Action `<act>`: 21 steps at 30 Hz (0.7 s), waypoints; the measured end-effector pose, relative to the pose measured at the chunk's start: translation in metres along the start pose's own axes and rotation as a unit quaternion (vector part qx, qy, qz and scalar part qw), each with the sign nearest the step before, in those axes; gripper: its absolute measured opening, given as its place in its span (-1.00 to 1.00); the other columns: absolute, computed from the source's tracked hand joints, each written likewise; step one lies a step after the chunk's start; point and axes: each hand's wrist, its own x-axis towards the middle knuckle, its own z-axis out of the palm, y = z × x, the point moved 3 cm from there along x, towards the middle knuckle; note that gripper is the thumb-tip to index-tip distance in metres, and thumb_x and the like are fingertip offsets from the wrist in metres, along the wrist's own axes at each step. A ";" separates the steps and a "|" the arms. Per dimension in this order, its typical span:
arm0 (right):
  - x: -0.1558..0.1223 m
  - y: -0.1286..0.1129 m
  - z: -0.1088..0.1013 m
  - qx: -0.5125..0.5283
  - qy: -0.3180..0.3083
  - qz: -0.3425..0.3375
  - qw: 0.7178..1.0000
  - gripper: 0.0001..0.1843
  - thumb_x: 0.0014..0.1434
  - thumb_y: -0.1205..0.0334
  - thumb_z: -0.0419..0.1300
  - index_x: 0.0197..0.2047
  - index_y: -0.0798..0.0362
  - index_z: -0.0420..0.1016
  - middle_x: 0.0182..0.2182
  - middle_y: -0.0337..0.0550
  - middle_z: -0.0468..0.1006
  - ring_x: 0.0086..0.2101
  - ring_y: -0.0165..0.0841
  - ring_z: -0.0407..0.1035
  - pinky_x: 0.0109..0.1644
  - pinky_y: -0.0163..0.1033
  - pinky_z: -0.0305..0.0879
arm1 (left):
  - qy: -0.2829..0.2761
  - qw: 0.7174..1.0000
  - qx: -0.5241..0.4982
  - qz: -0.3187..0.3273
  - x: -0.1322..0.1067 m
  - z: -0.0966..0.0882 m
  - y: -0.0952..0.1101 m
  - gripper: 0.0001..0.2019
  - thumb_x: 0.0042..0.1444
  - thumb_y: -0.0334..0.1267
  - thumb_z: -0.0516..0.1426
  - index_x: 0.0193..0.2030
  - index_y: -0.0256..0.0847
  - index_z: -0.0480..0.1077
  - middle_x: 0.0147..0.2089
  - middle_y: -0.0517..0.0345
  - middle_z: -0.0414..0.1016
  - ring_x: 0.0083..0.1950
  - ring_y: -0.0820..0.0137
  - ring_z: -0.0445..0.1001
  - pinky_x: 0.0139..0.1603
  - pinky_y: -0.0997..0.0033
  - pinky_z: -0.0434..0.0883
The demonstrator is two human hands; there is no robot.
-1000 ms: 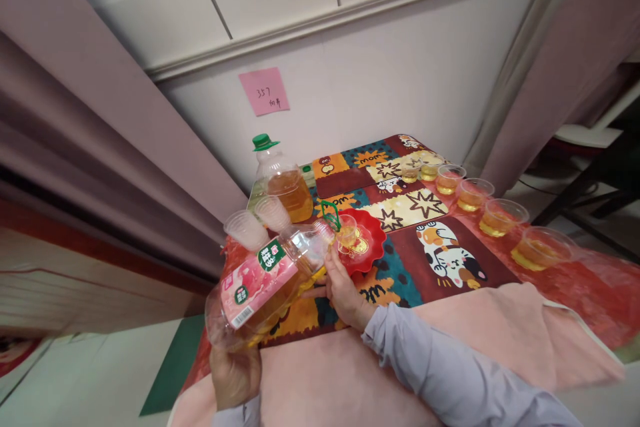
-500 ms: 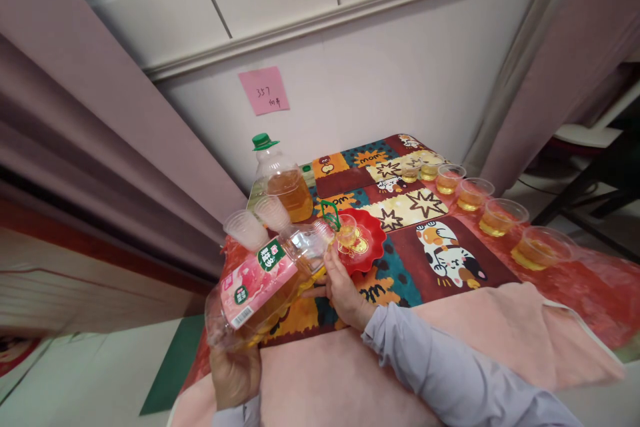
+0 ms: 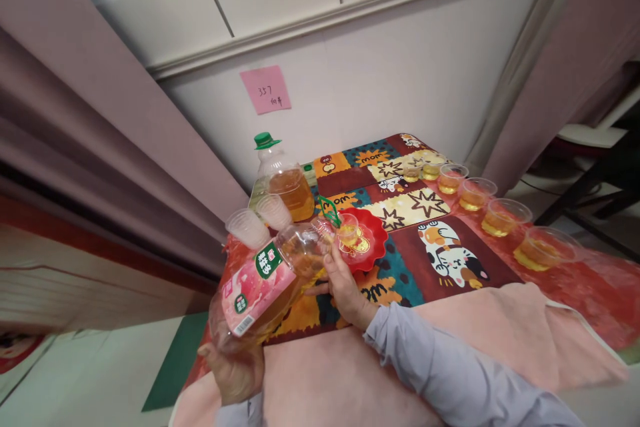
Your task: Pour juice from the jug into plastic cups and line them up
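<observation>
My left hand (image 3: pixel 236 371) grips the base of a large clear bottle (image 3: pixel 267 280) with a pink label and amber liquid inside. The bottle lies tilted, its mouth over a small clear cup (image 3: pixel 347 230) that stands on a red scalloped plate (image 3: pixel 373 240). The open green cap (image 3: pixel 330 212) hangs at the bottle's neck. My right hand (image 3: pixel 344 287) is closed round the bottle's neck, right beside the cup. The cup holds some amber liquid.
A second bottle with a green cap (image 3: pixel 281 180) stands behind, next to two stacks of empty clear cups (image 3: pixel 257 220). Several filled cups (image 3: pixel 500 215) line the right side of the colourful cartoon tablecloth (image 3: pixel 440 247). A pink cloth (image 3: pixel 475 333) covers the near edge.
The bottle's base has dropped a little and my left hand moved down with it. The right hand stays at the neck.
</observation>
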 end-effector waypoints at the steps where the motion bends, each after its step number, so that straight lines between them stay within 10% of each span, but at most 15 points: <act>1: -0.001 -0.004 0.001 -0.005 -0.009 -0.014 1.000 0.08 0.37 -0.40 0.29 0.74 -0.34 -0.11 0.63 -0.08 0.21 0.27 0.00 0.53 -0.10 -0.04 0.78 | -0.003 1.000 -0.002 0.000 -0.001 0.001 -0.001 0.08 -0.08 0.68 0.25 0.41 -0.05 0.53 0.54 -0.07 0.48 0.64 -0.21 0.26 0.53 -0.11 0.41; 7: -0.002 -0.012 -0.001 -0.043 -0.008 -0.062 0.997 0.06 0.33 -0.40 0.32 0.71 -0.30 0.05 0.67 -0.09 0.08 0.30 0.06 0.47 -0.19 -0.15 0.75 | 0.024 0.999 -0.020 -0.041 -0.002 -0.006 -0.014 -0.04 0.02 0.61 0.24 0.39 0.01 0.56 0.49 -0.06 0.54 0.61 -0.28 0.29 0.51 -0.30 0.40; 12: -0.004 -0.012 0.000 -0.071 -0.024 -0.071 0.995 0.21 0.25 -0.44 0.37 0.74 -0.20 -0.01 0.52 0.04 0.39 0.21 0.08 0.54 -0.15 -0.08 0.70 | 0.062 0.995 -0.028 -0.069 0.003 -0.021 -0.025 -0.28 0.15 0.33 0.29 0.33 -0.02 0.59 0.42 -0.01 0.60 0.60 -0.18 0.32 0.58 -0.24 0.29; 16: -0.008 -0.011 0.003 -0.073 -0.043 -0.069 0.994 0.35 0.19 -0.52 0.38 0.75 -0.06 -0.10 0.31 0.15 0.61 0.21 0.15 0.55 0.06 0.11 0.65 | 0.080 0.996 -0.013 -0.031 0.007 -0.030 -0.029 -0.40 0.22 0.17 0.27 0.30 -0.09 0.59 0.44 -0.04 0.57 0.60 -0.12 0.33 0.61 -0.22 0.23; 21: -0.010 -0.009 0.002 -0.101 -0.042 -0.089 0.990 0.27 0.23 -0.56 0.32 0.74 -0.11 -0.01 0.49 0.12 0.43 0.37 0.19 0.42 0.23 0.20 0.59 | 0.086 0.996 0.016 0.029 0.009 -0.040 -0.033 -0.34 0.18 0.17 0.32 0.36 -0.05 0.53 0.48 -0.03 0.52 0.56 -0.10 0.37 0.61 -0.25 0.20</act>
